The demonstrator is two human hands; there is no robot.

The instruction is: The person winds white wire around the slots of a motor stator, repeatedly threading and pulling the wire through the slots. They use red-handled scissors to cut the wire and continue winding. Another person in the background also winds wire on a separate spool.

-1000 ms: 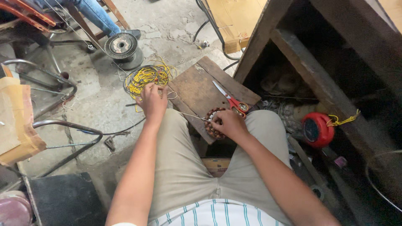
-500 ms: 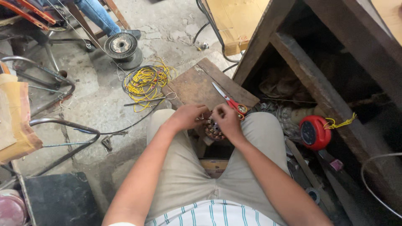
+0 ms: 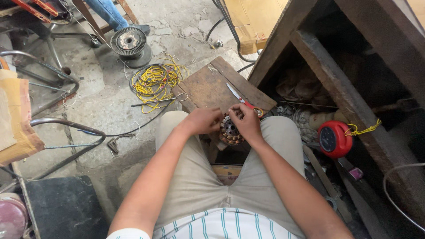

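A flat tan carton point(image 3: 254, 20) is lying on the floor at twelve o'clock, and a brown paper-wrapped parcel point(image 3: 15, 117) is leaning at nine o'clock beside a bent metal tube frame point(image 3: 71, 132). A small printed box point(image 3: 228, 171) is sitting on the floor between the person's knees, at six o'clock from the hands. The stator point(image 3: 230, 130), a round core ringed with copper windings, is resting between the knees, against the near edge of a wooden board point(image 3: 208, 86). The left hand point(image 3: 202, 120) is curling over it from nine o'clock, fingers pressed together on its rim. The right hand point(image 3: 245, 121) is covering it from three o'clock, fingers bunched and pinching at the top of the windings. Red-handled scissors point(image 3: 242, 101) are lying on the board just past the right hand. A yellow wire coil point(image 3: 155, 82) is lying at eleven o'clock, a red reel point(image 3: 334, 139) at three o'clock.
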